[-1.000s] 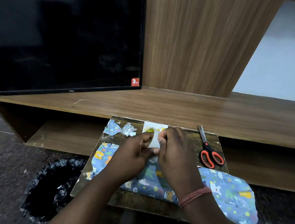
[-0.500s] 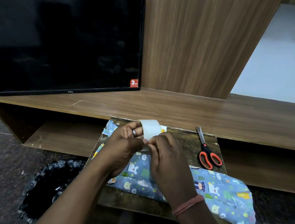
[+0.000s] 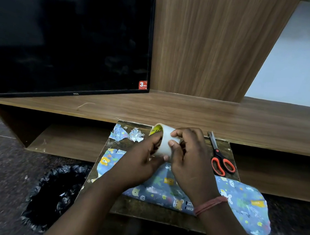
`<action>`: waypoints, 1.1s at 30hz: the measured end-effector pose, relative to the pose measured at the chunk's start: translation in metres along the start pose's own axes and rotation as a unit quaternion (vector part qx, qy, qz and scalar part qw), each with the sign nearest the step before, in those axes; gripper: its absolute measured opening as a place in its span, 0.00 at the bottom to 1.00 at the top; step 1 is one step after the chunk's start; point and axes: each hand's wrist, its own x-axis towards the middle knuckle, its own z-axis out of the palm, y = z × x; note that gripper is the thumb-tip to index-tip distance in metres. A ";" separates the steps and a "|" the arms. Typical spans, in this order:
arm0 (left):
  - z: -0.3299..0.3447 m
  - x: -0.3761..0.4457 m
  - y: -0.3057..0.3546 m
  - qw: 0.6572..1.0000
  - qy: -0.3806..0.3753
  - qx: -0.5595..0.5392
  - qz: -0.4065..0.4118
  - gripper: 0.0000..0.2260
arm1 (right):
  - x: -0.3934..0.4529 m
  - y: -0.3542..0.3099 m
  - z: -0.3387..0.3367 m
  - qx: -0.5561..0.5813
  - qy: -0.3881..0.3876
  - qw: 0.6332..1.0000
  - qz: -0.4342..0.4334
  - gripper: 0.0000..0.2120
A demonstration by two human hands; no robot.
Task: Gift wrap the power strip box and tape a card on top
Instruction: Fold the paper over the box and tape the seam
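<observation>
A roll of clear tape (image 3: 164,140) with a yellow core is held above a small wooden table (image 3: 154,213). My left hand (image 3: 140,162) grips the roll with fingers through its core. My right hand (image 3: 190,158) pinches at the roll's outer face with thumb and fingertips. Under my forearms lies the box wrapped in blue animal-print paper (image 3: 238,198), its right end sticking out past the table edge. The card is hidden behind my hands.
Orange-handled scissors (image 3: 220,158) lie on the table's right side. Crumpled paper scraps (image 3: 126,134) sit at the back left corner. A bin with a black liner (image 3: 53,192) stands on the floor to the left. A TV (image 3: 66,36) rests on the wooden shelf behind.
The tape roll has turned so its yellow core now faces left and up, and my right hand's fingers have shifted onto the roll's outer face. The paper scraps show again.
</observation>
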 end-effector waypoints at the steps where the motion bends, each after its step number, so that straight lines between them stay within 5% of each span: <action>1: 0.002 0.000 -0.002 1.000 -0.002 0.013 0.004 0.09 | 0.000 0.001 0.001 -0.012 0.000 1.000 -0.001 0.07; 13: 0.012 0.001 -0.012 1.000 0.009 0.018 -0.019 0.14 | -0.001 0.001 0.012 -0.031 -0.003 0.999 0.006 0.05; 22: 0.008 0.005 -0.013 0.997 0.019 -0.068 -0.045 0.05 | -0.007 -0.007 0.016 -0.075 -0.005 0.996 -0.049 0.05; 33: -0.008 0.010 -0.007 0.952 0.004 -0.295 -0.080 0.27 | -0.016 -0.009 0.022 -0.088 -0.038 0.991 -0.093 0.05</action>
